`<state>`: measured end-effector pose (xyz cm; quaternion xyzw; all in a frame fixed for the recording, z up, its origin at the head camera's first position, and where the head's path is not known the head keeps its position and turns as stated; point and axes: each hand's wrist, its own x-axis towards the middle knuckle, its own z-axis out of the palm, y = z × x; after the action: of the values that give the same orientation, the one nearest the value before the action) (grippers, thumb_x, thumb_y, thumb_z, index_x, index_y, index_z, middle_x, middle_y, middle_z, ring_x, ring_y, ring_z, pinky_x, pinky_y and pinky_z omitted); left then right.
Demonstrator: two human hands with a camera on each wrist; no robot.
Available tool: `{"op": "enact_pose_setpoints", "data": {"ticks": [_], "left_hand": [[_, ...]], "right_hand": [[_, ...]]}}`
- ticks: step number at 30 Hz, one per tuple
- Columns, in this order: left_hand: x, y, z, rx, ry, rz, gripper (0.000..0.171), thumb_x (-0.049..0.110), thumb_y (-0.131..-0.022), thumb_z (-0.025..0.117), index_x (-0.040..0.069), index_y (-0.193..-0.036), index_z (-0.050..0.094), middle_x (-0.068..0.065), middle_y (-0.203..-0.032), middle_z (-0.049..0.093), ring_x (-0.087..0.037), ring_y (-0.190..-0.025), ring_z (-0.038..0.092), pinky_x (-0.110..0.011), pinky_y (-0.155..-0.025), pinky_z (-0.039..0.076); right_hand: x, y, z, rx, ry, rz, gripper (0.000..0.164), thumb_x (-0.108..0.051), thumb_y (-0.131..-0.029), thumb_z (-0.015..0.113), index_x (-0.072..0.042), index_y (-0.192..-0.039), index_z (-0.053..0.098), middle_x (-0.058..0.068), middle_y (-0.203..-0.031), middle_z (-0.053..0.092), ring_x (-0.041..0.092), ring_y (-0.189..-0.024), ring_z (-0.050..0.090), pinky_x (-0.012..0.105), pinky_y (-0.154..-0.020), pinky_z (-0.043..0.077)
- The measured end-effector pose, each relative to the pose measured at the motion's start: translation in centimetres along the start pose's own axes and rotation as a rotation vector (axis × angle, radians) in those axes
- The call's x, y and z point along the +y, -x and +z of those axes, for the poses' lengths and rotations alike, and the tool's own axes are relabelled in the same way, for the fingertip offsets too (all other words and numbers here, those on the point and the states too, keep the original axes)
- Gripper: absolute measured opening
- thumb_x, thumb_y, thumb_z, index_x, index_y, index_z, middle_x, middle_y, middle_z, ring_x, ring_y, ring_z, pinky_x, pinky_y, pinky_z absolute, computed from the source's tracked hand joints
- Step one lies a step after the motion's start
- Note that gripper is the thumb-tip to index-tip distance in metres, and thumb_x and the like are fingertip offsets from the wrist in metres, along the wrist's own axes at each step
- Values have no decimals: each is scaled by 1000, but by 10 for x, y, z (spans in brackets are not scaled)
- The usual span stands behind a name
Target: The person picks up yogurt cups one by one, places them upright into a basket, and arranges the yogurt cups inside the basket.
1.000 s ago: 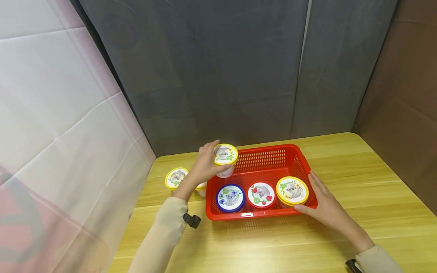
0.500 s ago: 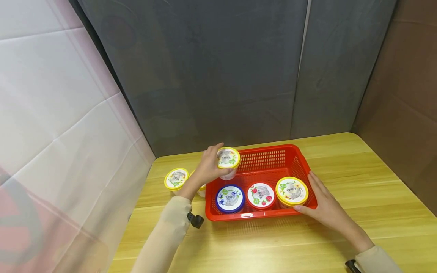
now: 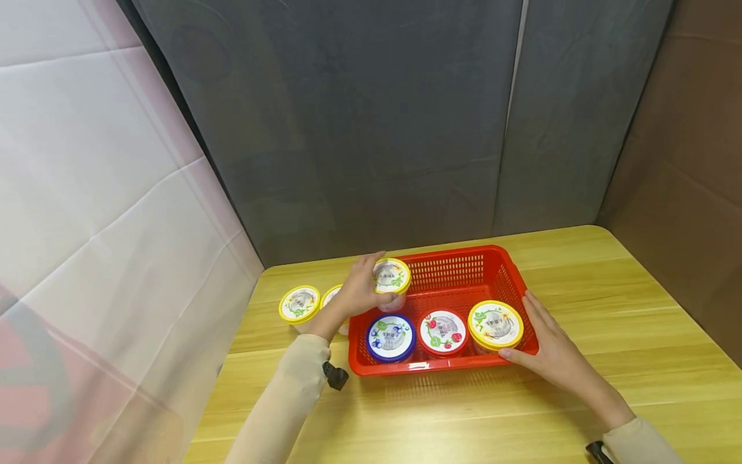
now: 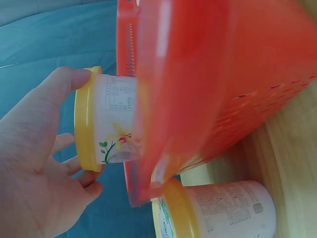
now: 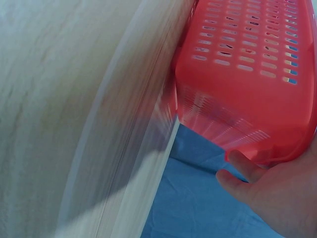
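Observation:
My left hand (image 3: 358, 291) grips a tub with a yellow lid (image 3: 393, 274) over the back left of the red basket (image 3: 446, 301). In the left wrist view the thumb and fingers lie around its lid, and its white cup (image 4: 119, 119) shows a yellow flower print. Along the basket's front stand a blue-lidded tub (image 3: 391, 338), a red-lidded tub (image 3: 443, 332) and another yellow-lidded tub (image 3: 495, 324). My right hand (image 3: 547, 345) rests against the basket's right side, fingers straight along the outside, thumb at the front corner near that last tub.
Left of the basket, on the wooden table (image 3: 608, 309), stand two more yellow-lidded tubs, an outer one (image 3: 299, 303) and an inner one (image 3: 330, 296) partly behind my left wrist. A dark grey partition (image 3: 377, 129) rises behind; a white sheet (image 3: 116, 193) hangs at the left.
My left hand has moved slightly right and toward me, apparently lower, with the yellow-lidded tub. More of the inner tub on the table shows. My right hand and the basket stay put.

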<state>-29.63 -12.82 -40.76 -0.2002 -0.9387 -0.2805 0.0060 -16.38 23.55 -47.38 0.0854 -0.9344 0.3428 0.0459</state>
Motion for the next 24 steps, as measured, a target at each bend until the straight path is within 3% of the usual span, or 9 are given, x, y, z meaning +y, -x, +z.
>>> {"op": "enact_pose_setpoints", "data": {"ticks": [8, 15, 24], "left_hand": [[-3, -2, 9, -46, -16, -14, 98, 33, -74, 83, 17, -155, 29, -16, -148, 40, -35, -131, 45, -53, -107, 47], [-2, -2, 14, -97, -12, -38, 104, 40, -75, 83, 16, -157, 23, -16, -154, 34, -35, -138, 40, -54, -111, 43], [-2, -3, 19, -118, -49, -43, 103, 39, -76, 82, 17, -156, 23, -16, -152, 37, -35, -139, 40, -54, -113, 41]], "right_hand": [[-1, 0, 0, 4, -9, -1, 119, -53, -78, 79, -5, -159, 7, 17, -168, 7, 55, -144, 25, 78, -103, 31], [0, 0, 1, 4, -5, 3, 120, -55, -77, 78, -5, -159, 7, 16, -168, 7, 55, -143, 25, 78, -102, 31], [1, 0, 1, 5, -6, 6, 119, -55, -77, 78, -7, -160, 6, 15, -168, 6, 55, -144, 25, 78, -102, 31]]}}
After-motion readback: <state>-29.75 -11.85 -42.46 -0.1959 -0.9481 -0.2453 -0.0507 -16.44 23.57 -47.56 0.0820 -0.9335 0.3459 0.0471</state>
